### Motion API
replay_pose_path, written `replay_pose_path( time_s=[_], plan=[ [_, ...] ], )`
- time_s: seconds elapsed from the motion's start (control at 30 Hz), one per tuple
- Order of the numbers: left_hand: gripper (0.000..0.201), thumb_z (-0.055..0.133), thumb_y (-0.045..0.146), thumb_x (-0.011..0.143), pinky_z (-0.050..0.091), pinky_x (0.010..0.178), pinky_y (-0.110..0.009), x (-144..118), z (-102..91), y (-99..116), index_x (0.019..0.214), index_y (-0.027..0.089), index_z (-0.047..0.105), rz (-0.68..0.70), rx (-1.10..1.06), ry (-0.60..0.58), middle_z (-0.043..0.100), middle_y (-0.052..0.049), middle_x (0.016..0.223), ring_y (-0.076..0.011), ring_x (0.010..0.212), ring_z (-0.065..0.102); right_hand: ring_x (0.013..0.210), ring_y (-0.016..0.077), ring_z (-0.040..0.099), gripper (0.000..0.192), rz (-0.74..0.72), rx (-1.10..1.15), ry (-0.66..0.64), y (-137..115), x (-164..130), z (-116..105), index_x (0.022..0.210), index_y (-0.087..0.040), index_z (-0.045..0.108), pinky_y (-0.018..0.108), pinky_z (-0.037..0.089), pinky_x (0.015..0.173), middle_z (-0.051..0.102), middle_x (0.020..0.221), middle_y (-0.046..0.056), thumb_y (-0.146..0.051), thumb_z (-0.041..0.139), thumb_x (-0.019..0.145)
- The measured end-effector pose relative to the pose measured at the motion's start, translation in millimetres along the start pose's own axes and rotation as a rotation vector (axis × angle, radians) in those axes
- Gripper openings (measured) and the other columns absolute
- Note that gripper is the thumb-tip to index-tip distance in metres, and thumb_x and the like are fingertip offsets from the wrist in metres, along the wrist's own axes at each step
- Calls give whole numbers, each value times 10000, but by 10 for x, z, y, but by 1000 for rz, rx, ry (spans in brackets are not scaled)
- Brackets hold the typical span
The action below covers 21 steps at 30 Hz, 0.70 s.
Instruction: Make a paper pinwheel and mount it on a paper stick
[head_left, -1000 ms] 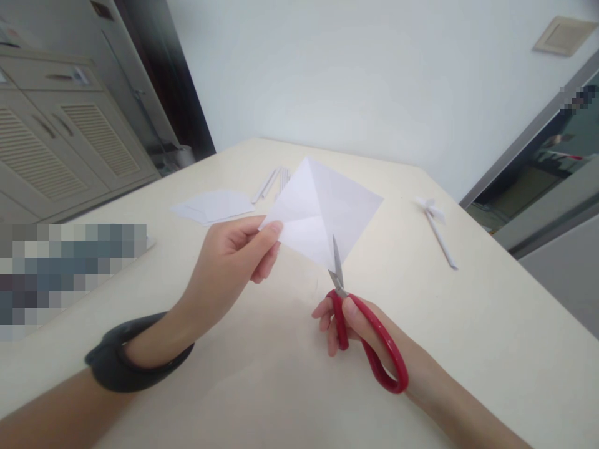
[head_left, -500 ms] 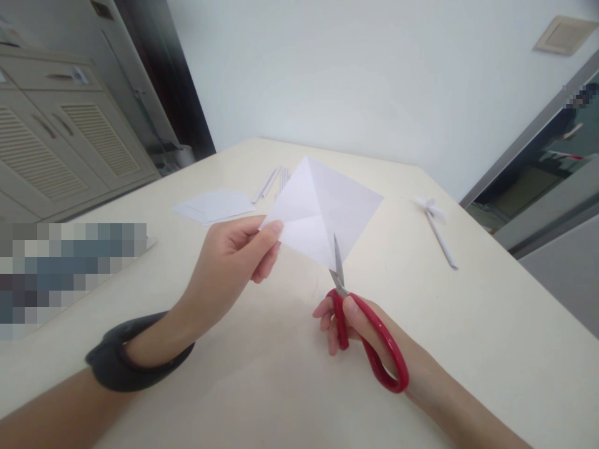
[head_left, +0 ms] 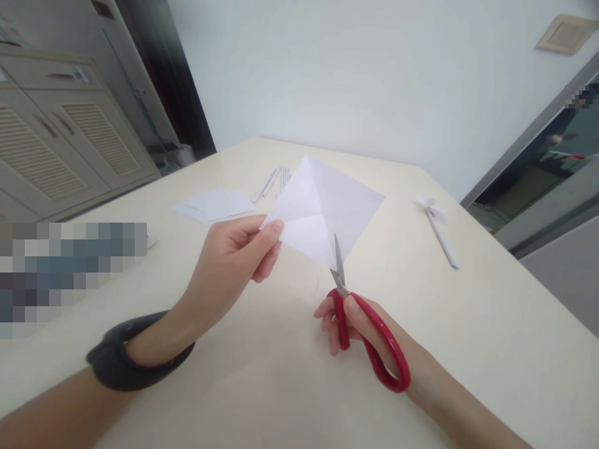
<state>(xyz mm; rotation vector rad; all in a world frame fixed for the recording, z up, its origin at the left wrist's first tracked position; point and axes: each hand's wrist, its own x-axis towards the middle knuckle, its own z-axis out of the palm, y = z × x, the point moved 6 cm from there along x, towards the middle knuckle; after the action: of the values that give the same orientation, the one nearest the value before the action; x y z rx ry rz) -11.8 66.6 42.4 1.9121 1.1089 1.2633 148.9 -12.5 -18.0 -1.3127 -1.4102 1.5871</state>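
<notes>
A white square sheet of paper (head_left: 309, 206) with crossing creases is held up over the table, one corner pointing toward me. My left hand (head_left: 248, 249) pinches its left corner between thumb and fingers. In my right hand (head_left: 350, 318) is a pair of scissors (head_left: 381, 337) with red handles. Their blades are parted around the near corner of the paper, one blade lying over the sheet along the crease. Some of the right fingers are hidden behind the handles.
A stack of white paper sheets (head_left: 218, 206) lies at the back left of the table (head_left: 491, 349). Several rolled paper sticks (head_left: 266, 184) are behind the held sheet. A paper pinwheel on a stick (head_left: 440, 234) lies to the right. A wall (head_left: 327, 75) borders the far edge. Someone is partly visible through the doorway.
Hands, paper and scissors keep nearly the same position, with only a tiny shift in view. In the doorway, the other person's arm has moved.
</notes>
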Motion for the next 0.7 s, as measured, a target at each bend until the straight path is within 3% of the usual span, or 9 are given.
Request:
replay_pose_path(
  time_s=[0.2,0.4,0.7],
  plan=[
    [474,472,250,905,292,490,-244,-17,-8,10,450,158,376,-1,-7,-2,397,71,387,-63,419,345,659,155,529,568,-8,-2,21,3,12,-8,870,-169,556,310,401,661,534,682,23,-691,341,809],
    [470,470,238,906,298,502,-237,-17,-6,13,452,154,384,-4,2,-7,399,68,391,-60,429,352,691,142,538,528,11,30,7,-4,-14,4,901,-180,572,304,410,683,560,842,39,-662,375,819],
    [472,465,241,908,291,493,-239,-16,-8,11,453,154,376,-10,3,-11,401,68,393,-60,425,343,676,141,530,563,11,46,4,-3,-16,9,919,-170,598,300,410,667,534,759,23,-678,384,803]
  ],
)
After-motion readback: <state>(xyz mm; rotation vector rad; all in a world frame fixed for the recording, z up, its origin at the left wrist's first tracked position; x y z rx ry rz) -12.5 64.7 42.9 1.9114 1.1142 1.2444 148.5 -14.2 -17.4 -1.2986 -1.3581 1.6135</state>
